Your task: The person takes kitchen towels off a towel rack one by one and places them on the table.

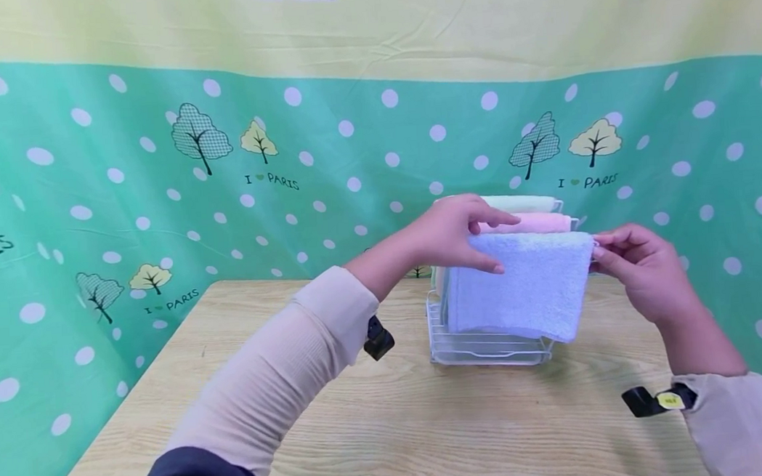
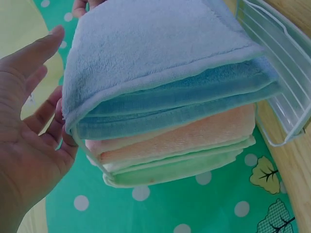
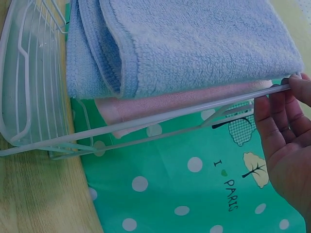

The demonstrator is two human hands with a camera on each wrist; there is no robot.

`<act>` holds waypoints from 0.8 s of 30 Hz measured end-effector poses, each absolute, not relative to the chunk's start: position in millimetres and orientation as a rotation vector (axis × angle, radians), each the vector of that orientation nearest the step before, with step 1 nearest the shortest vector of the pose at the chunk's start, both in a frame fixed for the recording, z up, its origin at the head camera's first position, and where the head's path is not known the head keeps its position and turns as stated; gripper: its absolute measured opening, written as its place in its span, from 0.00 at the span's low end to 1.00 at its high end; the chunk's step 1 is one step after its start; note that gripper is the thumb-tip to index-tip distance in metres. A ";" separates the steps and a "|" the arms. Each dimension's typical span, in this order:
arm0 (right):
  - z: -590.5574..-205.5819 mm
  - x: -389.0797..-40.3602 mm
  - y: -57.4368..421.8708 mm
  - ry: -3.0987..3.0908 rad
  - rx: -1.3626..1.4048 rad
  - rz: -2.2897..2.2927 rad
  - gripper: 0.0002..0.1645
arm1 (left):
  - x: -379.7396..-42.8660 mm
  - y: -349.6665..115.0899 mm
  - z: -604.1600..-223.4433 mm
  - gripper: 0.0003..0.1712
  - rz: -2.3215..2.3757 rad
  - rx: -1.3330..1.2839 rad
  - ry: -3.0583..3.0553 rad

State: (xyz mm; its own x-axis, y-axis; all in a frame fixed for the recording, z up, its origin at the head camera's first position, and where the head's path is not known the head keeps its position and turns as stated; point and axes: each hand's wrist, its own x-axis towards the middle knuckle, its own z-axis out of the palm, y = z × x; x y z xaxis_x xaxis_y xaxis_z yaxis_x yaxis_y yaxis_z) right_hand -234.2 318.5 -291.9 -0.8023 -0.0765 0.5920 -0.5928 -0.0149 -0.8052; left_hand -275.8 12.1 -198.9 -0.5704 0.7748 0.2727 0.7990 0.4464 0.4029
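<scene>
A light blue towel (image 1: 521, 284) hangs folded over the front bar of a white wire rack (image 3: 160, 116). Behind it hang a pink towel (image 1: 544, 222) and a pale green towel (image 1: 523, 203). My left hand (image 1: 449, 230) is at the blue towel's upper left end, thumb stretched along its front and index finger reaching across the top. In the left wrist view its other fingertips lie right by the bar's end. With thumb and fingers, my right hand (image 1: 641, 269) pinches the rack's wire at the upper right corner, beside the towel's edge.
A clear tray (image 1: 493, 358) forms the base of the rack, standing on a wooden table (image 1: 392, 426). Close behind hangs a green and yellow printed curtain (image 1: 353, 218). A dark wrist camera (image 1: 378, 338) sits at the left cuff.
</scene>
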 end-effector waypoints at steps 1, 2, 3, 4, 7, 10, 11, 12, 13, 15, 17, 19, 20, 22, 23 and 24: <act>-291.8 -234.1 318.4 -1.891 0.697 1.875 0.06 | -277.1 13.5 -198.4 0.38 -0.771 -1.435 -2.640; -291.8 -234.0 318.3 -1.890 0.697 1.876 0.06 | -278.3 14.9 -198.2 0.38 -0.770 -1.437 -2.649; -291.8 -233.9 318.2 -1.891 0.695 1.876 0.06 | -279.3 16.1 -198.0 0.37 -0.775 -1.435 -2.658; -291.8 -233.7 318.1 -1.892 0.692 1.875 0.06 | -280.0 17.4 -197.9 0.36 -0.773 -1.429 -2.665; -291.8 -233.2 317.6 -1.894 0.687 1.874 0.06 | -281.7 21.1 -197.6 0.32 -0.766 -1.418 -2.684; -291.5 -232.8 316.9 -1.889 0.694 1.874 0.06 | -281.7 24.2 -196.8 0.28 -0.729 -1.409 -2.700; -291.4 -232.6 316.8 -1.885 0.698 1.875 0.06 | -281.9 25.5 -196.5 0.27 -0.711 -1.410 -2.703; -291.3 -232.6 316.7 -1.881 0.703 1.877 0.06 | -282.2 26.8 -196.2 0.27 -0.699 -1.408 -2.708; -291.2 -232.5 316.6 -1.879 0.706 1.878 0.06 | -282.7 28.2 -196.0 0.26 -0.684 -1.402 -2.715; -291.1 -232.2 316.7 -1.877 0.708 1.877 0.06 | -283.4 31.3 -195.4 0.25 -0.672 -1.390 -2.729; -291.1 -232.0 317.0 -1.880 0.704 1.871 0.06 | -284.3 34.9 -194.9 0.24 -0.678 -1.378 -2.748; -291.2 -232.0 317.2 -1.884 0.698 1.865 0.06 | -284.3 38.2 -194.3 0.23 -0.687 -1.369 -2.774; -291.3 -231.9 317.4 -1.887 0.694 1.861 0.06 | -284.1 39.9 -194.0 0.23 -0.684 -1.367 -2.784; -291.4 -231.7 317.7 -1.890 0.689 1.856 0.06 | -284.0 43.0 -193.9 0.24 -0.668 -1.372 -2.791; -291.5 -231.7 317.8 -1.889 0.688 1.856 0.06 | -283.8 44.6 -194.0 0.24 -0.653 -1.378 -2.788; -291.6 -231.7 318.0 -1.889 0.689 1.855 0.06 | -283.5 46.0 -194.1 0.24 -0.640 -1.385 -2.783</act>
State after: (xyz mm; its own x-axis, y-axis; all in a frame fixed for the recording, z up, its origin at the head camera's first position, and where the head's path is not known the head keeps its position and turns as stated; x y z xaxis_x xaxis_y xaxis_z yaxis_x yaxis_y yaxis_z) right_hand -231.7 318.0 -291.6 -0.7970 -0.0656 0.6004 -0.6014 -0.0040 -0.7989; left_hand -283.5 46.0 -194.1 -0.6188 0.7716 0.1478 0.7586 0.5380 0.3676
